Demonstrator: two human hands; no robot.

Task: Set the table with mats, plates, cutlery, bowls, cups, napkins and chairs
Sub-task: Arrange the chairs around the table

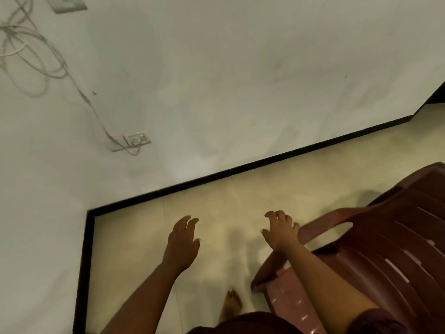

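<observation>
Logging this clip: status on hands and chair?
Left hand open, holding nothing. Right hand open, fingers spread above the chair armrest, not gripping. Chair by the wall; bare floor ahead.

Head camera, tilted, looking down at floor (216,213).

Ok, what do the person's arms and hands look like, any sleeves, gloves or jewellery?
Both forearms are bare, no long sleeves. The left hand and right hand show no gloves, and no rings, watch or bracelets can be made out. A dark maroon garment shows at the bottom edge.
</observation>
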